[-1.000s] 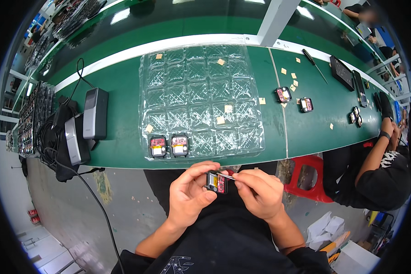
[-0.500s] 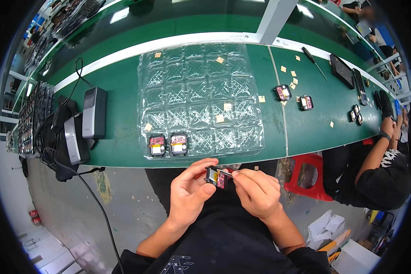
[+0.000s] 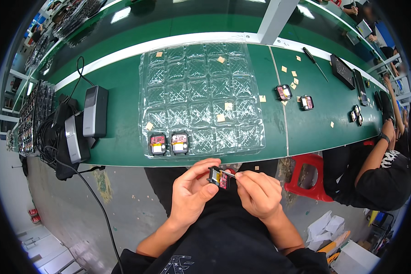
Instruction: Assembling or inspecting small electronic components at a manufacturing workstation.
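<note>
Your left hand (image 3: 190, 194) pinches a small black module (image 3: 218, 177) below the tabletop (image 3: 123, 132) edge, over your lap. Your right hand (image 3: 259, 195) grips a thin tool (image 3: 229, 173) against it. Looks mid-assembly; next calls for steady tip placement, then seating beside the two modules (image 3: 169, 143) in the clear tray (image 3: 201, 96).

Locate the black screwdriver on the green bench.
In the head view, the screwdriver lies far right on the bench, between tan paper squares and a dark flat device.
</note>
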`<state>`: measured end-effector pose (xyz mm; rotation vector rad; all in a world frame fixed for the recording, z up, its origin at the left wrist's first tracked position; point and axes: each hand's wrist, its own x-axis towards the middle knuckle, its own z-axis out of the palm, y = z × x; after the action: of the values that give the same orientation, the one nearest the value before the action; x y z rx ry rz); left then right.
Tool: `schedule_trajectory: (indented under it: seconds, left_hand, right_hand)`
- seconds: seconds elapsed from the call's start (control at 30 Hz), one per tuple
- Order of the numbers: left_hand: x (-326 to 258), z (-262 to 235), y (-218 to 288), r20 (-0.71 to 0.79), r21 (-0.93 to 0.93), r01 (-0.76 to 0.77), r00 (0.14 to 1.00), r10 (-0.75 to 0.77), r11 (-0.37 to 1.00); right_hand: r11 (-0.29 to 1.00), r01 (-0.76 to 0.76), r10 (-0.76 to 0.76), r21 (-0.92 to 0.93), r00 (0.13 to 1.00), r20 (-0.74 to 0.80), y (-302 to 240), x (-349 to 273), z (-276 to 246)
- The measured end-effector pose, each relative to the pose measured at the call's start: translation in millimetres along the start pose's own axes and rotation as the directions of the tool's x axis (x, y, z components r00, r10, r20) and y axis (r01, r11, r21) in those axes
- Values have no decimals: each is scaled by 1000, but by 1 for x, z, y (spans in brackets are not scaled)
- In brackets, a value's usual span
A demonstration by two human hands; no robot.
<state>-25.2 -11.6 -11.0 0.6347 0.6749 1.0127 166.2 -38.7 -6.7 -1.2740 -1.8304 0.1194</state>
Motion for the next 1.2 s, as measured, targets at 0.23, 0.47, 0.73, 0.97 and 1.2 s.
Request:
schedule_trajectory:
  seconds: [0.23, 0.47, 0.73, 0.97, 1.2]
  left_hand:
    - [0, 3, -2, -38, 55, -24, 999, 27, 998]
    - [2, 4, -5, -42, 82, -44, 998, 48, 996]
    - [5, 4, 17, 114, 165, -220, 973, 203, 961]
    - [32, 2, 26, 337, 864, -483, 765, 549, 142]
    - [39, 0, 25, 449, 890, -361, 799, 400, -278]
  right_hand:
    - [1000, -8, 8, 15, 1000, -7, -1, -1, 3]
    - [990, -122, 116, 76, 990, 85, 0, 0, -1]
    - [982, -188, 187, 3, 974, -127, 40, 25, -20]
    - [831, -459, 425, -314, 888, -174, 96, 54, -18]
    - [763, -510, 474, -396, 859, -192, 94, 54, -14]
